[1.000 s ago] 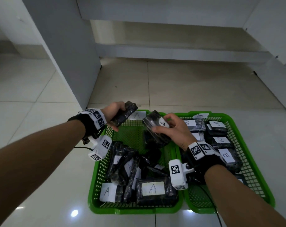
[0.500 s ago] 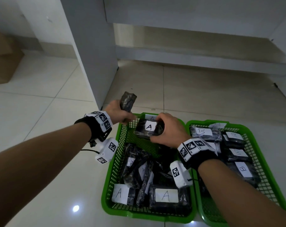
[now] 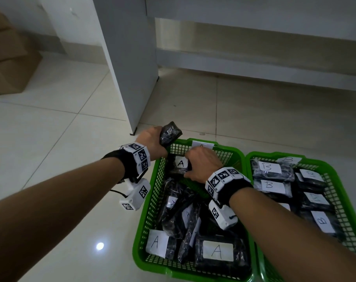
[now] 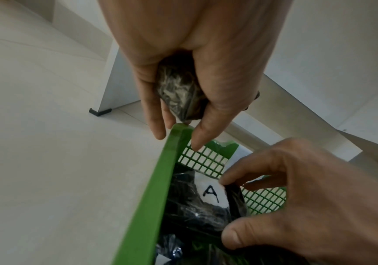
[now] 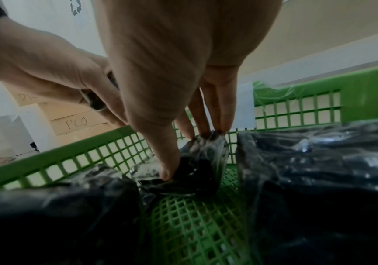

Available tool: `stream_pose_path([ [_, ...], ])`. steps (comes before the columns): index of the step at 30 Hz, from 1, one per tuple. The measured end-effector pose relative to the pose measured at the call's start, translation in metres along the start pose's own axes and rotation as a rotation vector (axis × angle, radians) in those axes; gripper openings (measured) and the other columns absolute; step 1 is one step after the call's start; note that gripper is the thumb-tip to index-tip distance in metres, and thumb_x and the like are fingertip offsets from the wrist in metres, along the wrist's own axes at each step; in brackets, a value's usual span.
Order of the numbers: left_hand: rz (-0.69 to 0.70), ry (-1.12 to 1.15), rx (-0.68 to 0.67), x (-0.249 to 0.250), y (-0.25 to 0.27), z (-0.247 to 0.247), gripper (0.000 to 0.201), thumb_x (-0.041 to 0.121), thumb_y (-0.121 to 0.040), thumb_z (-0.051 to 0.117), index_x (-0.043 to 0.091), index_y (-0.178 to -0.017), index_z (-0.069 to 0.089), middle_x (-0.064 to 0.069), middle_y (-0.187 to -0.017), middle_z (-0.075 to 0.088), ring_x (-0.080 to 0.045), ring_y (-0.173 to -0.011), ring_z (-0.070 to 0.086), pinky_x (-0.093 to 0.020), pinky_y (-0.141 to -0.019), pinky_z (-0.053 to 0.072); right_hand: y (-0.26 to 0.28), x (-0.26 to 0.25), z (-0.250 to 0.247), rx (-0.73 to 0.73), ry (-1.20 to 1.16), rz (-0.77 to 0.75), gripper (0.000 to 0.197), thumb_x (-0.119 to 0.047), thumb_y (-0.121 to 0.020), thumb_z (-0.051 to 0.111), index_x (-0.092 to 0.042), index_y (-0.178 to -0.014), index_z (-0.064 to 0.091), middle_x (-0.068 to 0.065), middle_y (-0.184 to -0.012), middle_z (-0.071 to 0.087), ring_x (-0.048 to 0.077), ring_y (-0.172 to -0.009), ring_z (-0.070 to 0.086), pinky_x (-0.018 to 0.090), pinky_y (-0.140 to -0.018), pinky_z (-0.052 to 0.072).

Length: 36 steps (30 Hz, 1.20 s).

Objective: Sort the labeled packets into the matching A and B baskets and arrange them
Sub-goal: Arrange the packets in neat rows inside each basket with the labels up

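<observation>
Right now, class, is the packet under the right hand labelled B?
No: the packet that the right hand holds in the left basket shows a white label marked A.

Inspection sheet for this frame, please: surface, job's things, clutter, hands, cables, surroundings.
Surface: pale tiled floor.
Job's things: A basket holds jumbled A packets; B basket holds B packets in rows.
Clutter: nothing seen.
Hands: left hand grips a dark packet above the A basket's corner; right hand pinches an A-labelled packet inside.
Cables: black lead below the left wrist.
Surroundings: cardboard boxes, white panel.
</observation>
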<state>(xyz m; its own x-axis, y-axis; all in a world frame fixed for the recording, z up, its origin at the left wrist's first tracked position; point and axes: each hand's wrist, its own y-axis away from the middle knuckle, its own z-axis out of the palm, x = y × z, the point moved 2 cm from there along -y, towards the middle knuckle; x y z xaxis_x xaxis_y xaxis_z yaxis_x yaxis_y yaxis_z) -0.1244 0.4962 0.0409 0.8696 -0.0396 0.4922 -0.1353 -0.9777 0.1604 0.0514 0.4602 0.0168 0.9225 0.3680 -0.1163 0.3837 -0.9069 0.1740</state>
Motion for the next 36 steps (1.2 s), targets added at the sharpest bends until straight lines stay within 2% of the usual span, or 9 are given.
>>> stream_pose_path([
  [4, 0.01, -0.018, 0.015, -0.002, 0.0, -0.001, 0.057, 0.02, -0.063, 0.085, 0.014, -0.115, 0.062, -0.007, -0.099, 0.068, -0.027, -0.089, 0.064, -0.026, -0.069, 0.045, 0.001, 0.0, 0.002, -0.017, 0.086, 0.017, 0.04, -0.044, -0.083, 0.078, -0.008, -0.1, 0.07, 0.014, -0.103, 0.068, 0.03, -0.101, 0.064, 0.036, -0.082, 0.052],
  [8, -0.007, 0.008, -0.032, 0.0, -0.001, -0.005, 0.044, 0.02, -0.065, 0.083, 0.016, -0.104, 0.063, -0.004, -0.087, 0.066, -0.026, -0.085, 0.064, -0.027, -0.067, 0.048, 0.003, 0.003, -0.009, -0.08, -0.016, 0.092, 0.043, -0.047, -0.073, 0.086, -0.011, -0.091, 0.071, 0.009, -0.094, 0.069, 0.027, -0.088, 0.066, 0.032, -0.073, 0.054],
  [11, -0.023, 0.085, 0.01, 0.006, -0.002, -0.009, 0.03, 0.021, -0.073, 0.074, 0.017, -0.095, 0.054, -0.002, -0.075, 0.058, -0.026, -0.074, 0.061, -0.025, -0.056, 0.043, 0.009, 0.022, -0.034, 0.022, -0.203, 0.196, 0.028, -0.028, -0.07, 0.087, -0.02, -0.095, 0.078, 0.003, -0.096, 0.072, 0.021, -0.087, 0.067, 0.037, -0.083, 0.059],
  [14, -0.015, 0.116, 0.031, 0.015, 0.0, -0.009, 0.042, 0.029, -0.081, 0.069, 0.013, -0.107, 0.04, -0.005, -0.085, 0.054, -0.025, -0.075, 0.055, -0.028, -0.056, 0.037, 0.026, 0.051, -0.051, -0.037, -0.334, 0.236, 0.042, -0.005, -0.074, 0.076, -0.021, -0.113, 0.077, 0.0, -0.113, 0.073, 0.016, -0.098, 0.067, 0.033, -0.093, 0.057],
  [18, -0.109, 0.035, -0.02, 0.018, -0.002, 0.003, 0.056, 0.039, -0.081, 0.07, 0.007, -0.12, 0.045, -0.016, -0.11, 0.055, -0.03, -0.096, 0.051, -0.032, -0.074, 0.037, 0.056, 0.062, -0.031, -0.383, -0.26, 0.255, 0.091, -0.019, -0.063, 0.093, -0.025, -0.145, 0.052, 0.0, -0.141, 0.057, 0.024, -0.123, 0.058, 0.037, -0.098, 0.054],
  [22, -0.218, 0.091, -0.095, 0.016, -0.002, 0.012, 0.063, 0.041, -0.077, 0.074, 0.008, -0.125, 0.05, -0.015, -0.113, 0.054, -0.031, -0.095, 0.055, -0.031, -0.073, 0.041, 0.076, 0.064, -0.002, -0.212, -0.224, 0.18, 0.078, -0.022, -0.075, 0.088, -0.024, -0.144, 0.052, 0.005, -0.139, 0.059, 0.026, -0.125, 0.057, 0.036, -0.101, 0.05],
  [28, -0.169, 0.029, -0.039, 0.023, 0.003, 0.008, 0.044, 0.037, -0.077, 0.069, 0.01, -0.11, 0.056, -0.012, -0.101, 0.058, -0.025, -0.081, 0.055, -0.028, -0.063, 0.038, 0.089, 0.083, -0.011, 0.107, -0.918, 0.369, 0.075, -0.004, -0.075, 0.083, -0.033, -0.137, 0.052, 0.002, -0.124, 0.065, 0.021, -0.113, 0.064, 0.039, -0.095, 0.055],
  [31, -0.092, 0.082, 0.057, 0.041, 0.008, 0.0, 0.043, 0.035, -0.082, 0.065, 0.011, -0.113, 0.049, -0.01, -0.1, 0.054, -0.03, -0.089, 0.053, -0.032, -0.072, 0.037, 0.09, 0.084, -0.016, 0.185, -1.159, 0.417, 0.061, 0.0, -0.071, 0.078, -0.032, -0.12, 0.062, 0.003, -0.117, 0.068, 0.026, -0.11, 0.065, 0.044, -0.092, 0.058],
  [36, -0.218, 0.673, -0.307, 0.067, 0.018, 0.01, 0.042, 0.022, -0.085, 0.074, 0.01, -0.12, 0.054, -0.012, -0.11, 0.064, -0.035, -0.1, 0.068, -0.05, -0.077, 0.061, 0.095, 0.087, -0.014, 0.173, -1.77, 0.396, 0.073, 0.029, -0.072, 0.061, -0.012, -0.132, 0.06, 0.016, -0.126, 0.068, 0.034, -0.118, 0.064, 0.042, -0.092, 0.058],
])
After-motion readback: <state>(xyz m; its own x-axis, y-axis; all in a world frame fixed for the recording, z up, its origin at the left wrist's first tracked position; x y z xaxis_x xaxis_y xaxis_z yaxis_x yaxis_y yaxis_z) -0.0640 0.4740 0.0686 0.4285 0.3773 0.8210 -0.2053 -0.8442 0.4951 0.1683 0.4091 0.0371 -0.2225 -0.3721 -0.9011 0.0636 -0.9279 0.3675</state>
